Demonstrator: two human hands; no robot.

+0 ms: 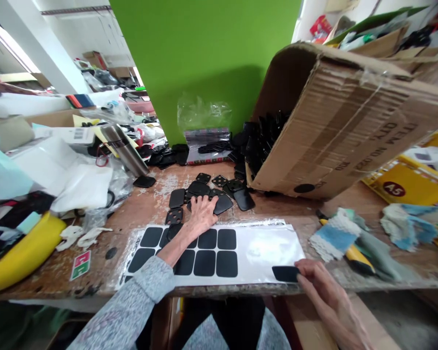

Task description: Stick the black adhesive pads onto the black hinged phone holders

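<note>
My left hand (203, 216) lies with spread fingers on loose black rounded-square pads (222, 204), some with punched holes. My right hand (316, 282) pinches a single black pad (285, 273) at the near right edge of a white backing sheet (270, 248). That sheet carries two rows of black rounded-square pads (204, 263), and my left forearm hides its left part. A tipped cardboard box (336, 126) lies open-mouthed towards the left, with a stack of black pads (263, 143) inside it.
The worn wooden bench (146, 248) holds a steel flask (124, 149), plastic bags, and a yellow tray (27, 253) at the left. Blue-and-white rags (336, 236) and a yellow-handled tool (357, 257) lie to the right. A green wall (204, 48) stands behind.
</note>
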